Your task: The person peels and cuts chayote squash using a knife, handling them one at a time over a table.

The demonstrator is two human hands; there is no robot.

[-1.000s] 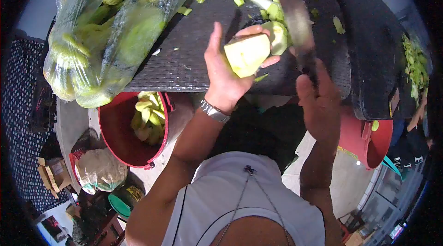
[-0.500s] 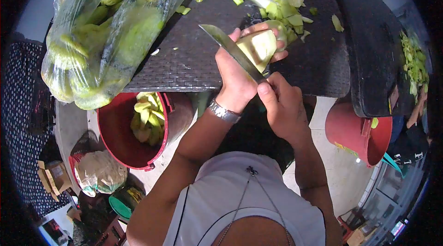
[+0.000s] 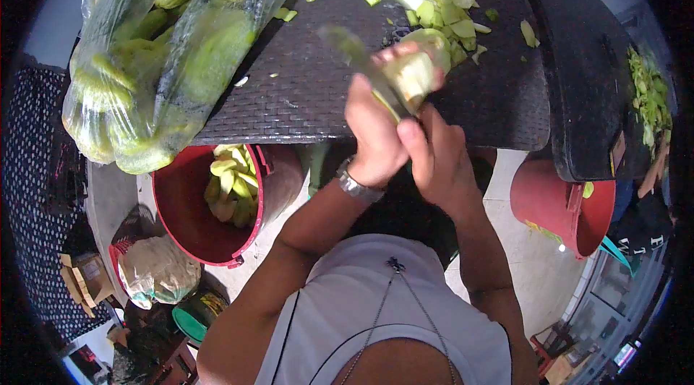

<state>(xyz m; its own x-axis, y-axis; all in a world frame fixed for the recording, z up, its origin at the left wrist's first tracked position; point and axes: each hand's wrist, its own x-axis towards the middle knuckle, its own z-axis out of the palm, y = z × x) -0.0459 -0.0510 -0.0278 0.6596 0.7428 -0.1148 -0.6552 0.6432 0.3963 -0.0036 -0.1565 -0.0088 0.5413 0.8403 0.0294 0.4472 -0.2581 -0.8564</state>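
Observation:
My left hand (image 3: 379, 125), with a metal watch at the wrist, is wrapped round a partly peeled green fruit (image 3: 416, 75) with pale flesh, possibly a green mango. My right hand (image 3: 437, 161) grips a knife (image 3: 358, 58) by its handle, which the fingers hide. The blade slants up and left across the fruit's near side, and its tip is smeared by motion. Both hands are above the near edge of the dark woven tabletop (image 3: 303, 81). Just beyond the fruit lies another pale green piece (image 3: 434, 45), beside a heap of green peelings (image 3: 444, 2).
A clear plastic bag (image 3: 159, 81) of green fruit hangs over the table's left edge. Below stands a red bucket (image 3: 173, 219) holding pale green pieces (image 3: 233, 186). Another red bucket (image 3: 542, 193) is at the right. Beyond a second dark table (image 3: 593, 96), another person's arm (image 3: 654, 172) shows.
The fruit has tilted in my left hand, and the fingers have curled closer round it. The knife has shifted slightly and its blade is now blurred. The bag and buckets stay put.

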